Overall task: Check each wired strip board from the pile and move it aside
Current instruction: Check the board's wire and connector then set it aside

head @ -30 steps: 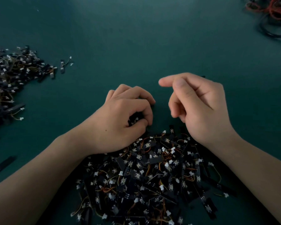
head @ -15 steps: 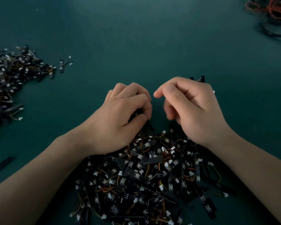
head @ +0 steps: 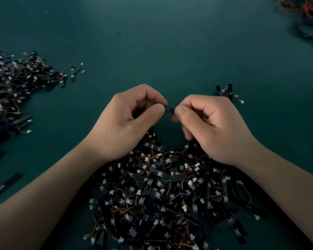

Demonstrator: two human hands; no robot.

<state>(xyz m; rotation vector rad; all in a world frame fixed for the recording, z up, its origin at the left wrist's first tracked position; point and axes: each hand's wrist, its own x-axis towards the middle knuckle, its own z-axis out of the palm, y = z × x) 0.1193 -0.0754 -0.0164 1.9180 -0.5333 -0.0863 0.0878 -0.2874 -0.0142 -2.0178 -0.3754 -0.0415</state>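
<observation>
Left hand (head: 126, 120), right hand (head: 215, 127) pinch strip board (head: 169, 109) over pile (head: 170, 195); heap (head: 11, 91) left; cables (head: 304, 13) far right.

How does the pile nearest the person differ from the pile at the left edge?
The near pile looks heaped; the left pile spreads thinner, with strays at its rim. The near pile shows orange and yellow wires; the left pile looks dimmer. Both hold black wired strip boards.

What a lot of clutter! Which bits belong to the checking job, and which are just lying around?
In the job: strip board pinched between left hand and right hand; near pile; side heap at left.
Lying about: red and black cables, far right corner.
</observation>
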